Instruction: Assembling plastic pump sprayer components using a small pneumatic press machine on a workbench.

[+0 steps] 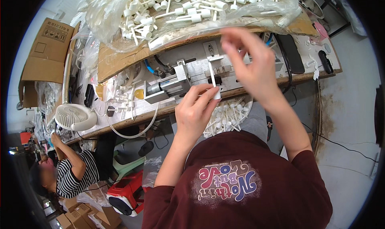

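My left hand (195,108) is closed in a pinch on a white plastic cap with a long thin stem (213,74). The stem points away from me, toward a small metal bracket of the bench fixture (176,82); I cannot tell whether it touches. Raised over the fixture's right side, my right hand (254,60) is blurred by motion. Its thumb and fingers look apart, with nothing visible between them. Beyond both hands lies a heap of similar white stemmed caps (192,12) on plastic film. More such caps (228,116) lie in my lap.
A cardboard sheet (120,60) edges the heap. A white fan (76,116), a hose (134,136) and loose caps (122,100) are at the left. A black phone-like slab (292,54) lies right. Another person (80,168) sits at far left near a red stool (128,193).
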### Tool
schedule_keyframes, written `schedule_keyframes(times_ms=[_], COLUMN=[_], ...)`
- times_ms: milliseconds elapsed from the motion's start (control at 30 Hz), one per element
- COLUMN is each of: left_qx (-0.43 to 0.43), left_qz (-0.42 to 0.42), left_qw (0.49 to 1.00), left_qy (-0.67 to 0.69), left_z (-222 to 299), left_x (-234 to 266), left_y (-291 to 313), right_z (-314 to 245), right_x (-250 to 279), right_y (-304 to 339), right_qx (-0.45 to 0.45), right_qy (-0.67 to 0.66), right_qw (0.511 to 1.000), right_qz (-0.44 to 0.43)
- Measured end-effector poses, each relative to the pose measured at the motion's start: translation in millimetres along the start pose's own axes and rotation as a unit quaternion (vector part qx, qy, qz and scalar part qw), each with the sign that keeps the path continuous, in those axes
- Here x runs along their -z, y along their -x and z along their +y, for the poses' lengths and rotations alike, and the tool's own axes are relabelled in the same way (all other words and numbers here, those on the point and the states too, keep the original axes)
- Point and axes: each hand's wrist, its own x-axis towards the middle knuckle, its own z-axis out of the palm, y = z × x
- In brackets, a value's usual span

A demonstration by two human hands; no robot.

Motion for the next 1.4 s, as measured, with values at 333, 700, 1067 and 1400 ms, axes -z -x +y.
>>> schedule_keyframes(times_ms=[333,700,1067,1400], left_qx=[-0.057,-0.052,0.011,0.081], left_qz=[-0.042,-0.060,0.152,0.038], left_qw=[0.983,0.981,0.988,0.975], left_qy=[-0.172,-0.177,-0.032,-0.201], left_z=[-20.5,-14.0,-24.2,-51.0], left_x=[-29.5,-21.3,29.6,2.2], left_y=[3.1,-2.4,-113.1,-158.2], right_z=[76.5,34.7,48.8,38.7], right_x=[-17.1,11.9,-8.3,-36.5], right_y=[-107.1,-41.8,82.4,66.1], right_qx=[0.089,-0.075,0.235,0.242], right_qy=[0.180,-0.234,0.185,0.262], right_qw=[0.977,0.963,0.944,0.924], right_qz=[-0.064,-0.110,-0.138,-0.140])
